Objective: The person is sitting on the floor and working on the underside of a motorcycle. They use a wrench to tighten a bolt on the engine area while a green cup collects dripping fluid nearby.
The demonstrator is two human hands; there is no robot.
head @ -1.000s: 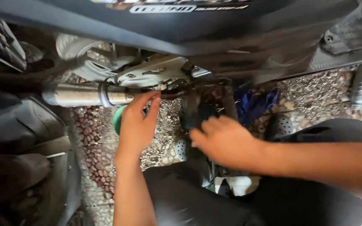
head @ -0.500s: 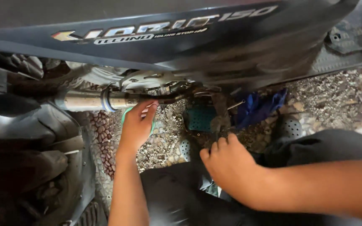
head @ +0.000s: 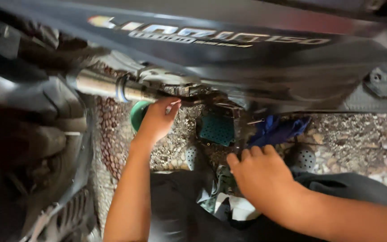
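My left hand (head: 155, 121) reaches up to the underside of a dark scooter (head: 229, 49). Its fingertips press on a metal part just right of the silver exhaust pipe (head: 108, 87). Whether they pinch something small is too blurred to tell. A green round container (head: 138, 114) sits on the ground right behind that hand. My right hand (head: 265, 177) is lower and nearer to me. It lies palm down over my dark-clothed lap (head: 180, 210), fingers bent, with nothing in it.
The ground is pebbled gravel (head: 350, 134). A teal perforated slipper (head: 217, 130) lies under the scooter, with a crumpled blue rag (head: 276, 129) to its right. The black rear wheel and fender (head: 27, 148) fill the left side.
My right hand has come down and back from the scooter's underside to my lap. My left hand has stayed at the part beside the exhaust pipe. The view has tilted a little.
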